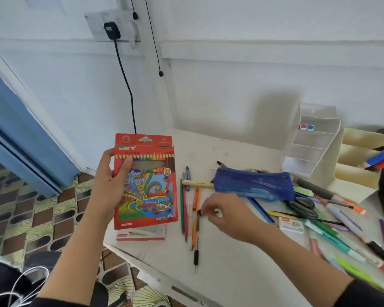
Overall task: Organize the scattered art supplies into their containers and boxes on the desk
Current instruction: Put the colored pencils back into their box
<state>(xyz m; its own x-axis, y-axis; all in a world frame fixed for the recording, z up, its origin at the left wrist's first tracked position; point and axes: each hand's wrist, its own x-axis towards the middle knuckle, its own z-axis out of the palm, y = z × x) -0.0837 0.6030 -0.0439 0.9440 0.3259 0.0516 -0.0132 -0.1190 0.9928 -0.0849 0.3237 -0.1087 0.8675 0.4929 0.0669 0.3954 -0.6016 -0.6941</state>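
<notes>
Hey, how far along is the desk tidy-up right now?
Early on. Done: a few markers sit in the cream organiser. In hand: the left hand holds the colour pencil box, and the right hand is at the loose pencils, its grip too blurred to tell. Left: those pencils, the scissors and the scattered pens on the right.
</notes>
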